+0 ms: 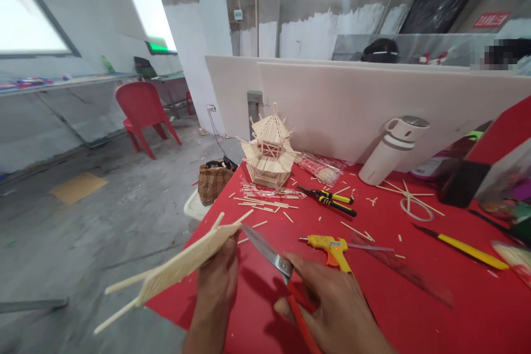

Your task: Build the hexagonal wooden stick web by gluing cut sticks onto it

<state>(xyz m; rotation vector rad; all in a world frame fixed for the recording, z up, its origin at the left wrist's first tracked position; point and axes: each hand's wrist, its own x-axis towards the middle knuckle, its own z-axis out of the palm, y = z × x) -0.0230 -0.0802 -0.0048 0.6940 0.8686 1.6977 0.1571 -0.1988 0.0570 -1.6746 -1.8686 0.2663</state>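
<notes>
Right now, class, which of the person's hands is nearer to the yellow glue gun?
Right. The right hand, holding the scissors, is close to the glue gun, on the wearer's side of it. The left hand, holding the stick panel, is farther away, to the gun's left.

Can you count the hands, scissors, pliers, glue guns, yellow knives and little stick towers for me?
Hands: 2, the left hand and the right hand
Scissors: 1 pair
Pliers: 1 pair
Glue gun: 1
Yellow knife: 1
Stick tower: 1
Total: 7
</notes>
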